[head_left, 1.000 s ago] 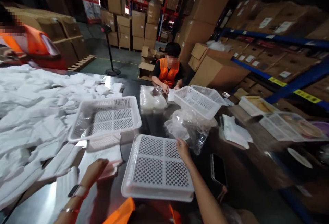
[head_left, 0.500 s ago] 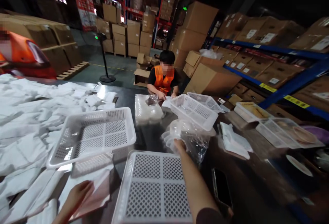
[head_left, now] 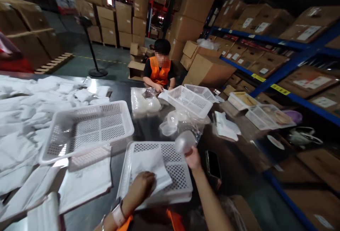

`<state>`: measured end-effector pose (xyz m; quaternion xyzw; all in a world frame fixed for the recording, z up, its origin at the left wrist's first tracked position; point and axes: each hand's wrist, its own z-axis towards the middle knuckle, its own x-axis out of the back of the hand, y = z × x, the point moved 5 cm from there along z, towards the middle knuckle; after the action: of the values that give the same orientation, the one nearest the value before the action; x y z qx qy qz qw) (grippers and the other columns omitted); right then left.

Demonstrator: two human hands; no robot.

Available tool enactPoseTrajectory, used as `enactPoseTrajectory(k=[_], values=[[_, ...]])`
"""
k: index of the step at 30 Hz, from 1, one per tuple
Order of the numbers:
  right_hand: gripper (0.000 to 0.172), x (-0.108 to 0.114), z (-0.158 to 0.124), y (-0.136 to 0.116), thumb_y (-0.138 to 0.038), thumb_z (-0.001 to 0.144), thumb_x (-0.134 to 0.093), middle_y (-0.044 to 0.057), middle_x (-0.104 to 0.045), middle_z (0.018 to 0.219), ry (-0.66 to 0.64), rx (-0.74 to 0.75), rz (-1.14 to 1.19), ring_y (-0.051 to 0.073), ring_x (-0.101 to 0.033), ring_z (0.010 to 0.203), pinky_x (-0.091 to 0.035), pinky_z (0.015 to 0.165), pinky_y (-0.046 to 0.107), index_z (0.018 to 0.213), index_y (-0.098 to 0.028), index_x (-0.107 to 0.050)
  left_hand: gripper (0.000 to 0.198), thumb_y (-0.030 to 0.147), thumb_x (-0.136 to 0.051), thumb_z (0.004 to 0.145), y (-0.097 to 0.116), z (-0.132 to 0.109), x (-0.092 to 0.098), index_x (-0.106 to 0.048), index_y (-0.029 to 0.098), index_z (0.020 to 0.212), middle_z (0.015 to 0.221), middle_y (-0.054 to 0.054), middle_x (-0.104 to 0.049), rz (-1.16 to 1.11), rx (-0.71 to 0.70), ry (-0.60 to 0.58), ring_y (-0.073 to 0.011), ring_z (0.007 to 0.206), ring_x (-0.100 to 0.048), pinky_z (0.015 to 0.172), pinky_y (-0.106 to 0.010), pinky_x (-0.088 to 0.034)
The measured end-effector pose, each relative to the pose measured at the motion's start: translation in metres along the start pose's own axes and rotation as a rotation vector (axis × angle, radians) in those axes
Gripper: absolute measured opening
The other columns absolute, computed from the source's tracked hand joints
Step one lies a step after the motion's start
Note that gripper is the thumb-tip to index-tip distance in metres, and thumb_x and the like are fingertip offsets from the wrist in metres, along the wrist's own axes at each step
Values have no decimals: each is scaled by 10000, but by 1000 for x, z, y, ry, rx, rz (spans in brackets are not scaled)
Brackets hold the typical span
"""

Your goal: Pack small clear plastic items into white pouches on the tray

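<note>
At a dark warehouse counter [head_left: 148, 132], my left hand [head_left: 142, 185] lies knuckles-up on a white flat paper packet [head_left: 152, 165]. The packet is spread over a white perforated plastic basket [head_left: 177, 176] that appears to sit bottom-up just in front of me. The weight of the hand seems to pin the light packet to the lattice. The fingers are bent over it, and I cannot tell whether they pinch it or only press. My right hand [head_left: 193, 158] is raised just past the basket's far edge, fingers clamped on the lower side of a clear round plastic cup [head_left: 184, 142]. The cup hangs in the air beside the crumpled clear plastic bag [head_left: 183, 119] of similar cups. A second white lattice basket [head_left: 87, 128] stands open side up to the left, next to a heap of white packets [head_left: 23, 117]. A black phone [head_left: 213, 163] lies flat to the right, apart from the baskets. Across the counter, a co-worker in an orange vest [head_left: 159, 71] bends over more white baskets [head_left: 190, 100].
</note>
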<state>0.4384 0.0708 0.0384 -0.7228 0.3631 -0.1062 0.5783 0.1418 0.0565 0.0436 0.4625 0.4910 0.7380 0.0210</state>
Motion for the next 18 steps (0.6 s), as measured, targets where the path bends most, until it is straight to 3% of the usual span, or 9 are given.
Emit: enactPoseTrajectory(k=[3, 5, 9, 12, 14, 18], values=[[465, 8, -50, 18, -595, 687, -674, 46, -741, 850, -66, 13, 84, 245, -697, 850, -574, 756, 423, 938, -204, -668, 267, 82, -450, 838, 1, -7, -29, -697, 183, 823, 946, -109, -728, 147, 12, -91, -247, 882, -688, 810, -356, -529], [454, 8, -71, 22, -589, 727, -639, 57, -741, 884, -54, 137, -72, 244, -695, 852, -571, 773, 428, 970, -206, -664, 285, 60, -448, 818, -5, -15, -33, -697, 186, 875, 955, -100, -731, 130, 13, -105, -227, 844, -700, 773, -324, -537], [283, -6, -91, 16, -446, 781, -650, 101, -726, 902, -19, 466, -787, 255, -665, 856, -540, 817, 431, 893, -188, -680, 345, 60, -429, 801, -14, -27, -20, -699, 191, 973, 1038, -96, -736, 75, -95, 42, -215, 957, -700, 850, -326, -557], [115, -16, -92, 17, -284, 703, -743, 96, -713, 882, -98, 514, -931, 274, -631, 935, -471, 930, 449, 761, -197, -693, 287, 129, -424, 841, -22, -33, -10, -704, 178, 799, 1128, -143, -712, 120, -98, 130, -259, 1017, -688, 874, -399, -566], [86, -24, -91, 18, -247, 726, -734, 82, -707, 927, -190, 560, -1065, 257, -616, 983, -447, 964, 428, 797, -203, -714, 295, 212, -444, 877, -30, -35, -5, -691, 183, 720, 1149, -160, -700, 136, -60, 180, -294, 1036, -677, 886, -455, -558], [156, -37, -87, 24, -229, 881, -589, 78, -695, 971, -333, 613, -1341, 204, -621, 973, -484, 909, 351, 926, -197, -735, 307, 329, -438, 911, -48, -34, 7, -707, 182, 900, 1021, -136, -739, 12, 56, 352, -267, 956, -703, 846, -418, -573]])
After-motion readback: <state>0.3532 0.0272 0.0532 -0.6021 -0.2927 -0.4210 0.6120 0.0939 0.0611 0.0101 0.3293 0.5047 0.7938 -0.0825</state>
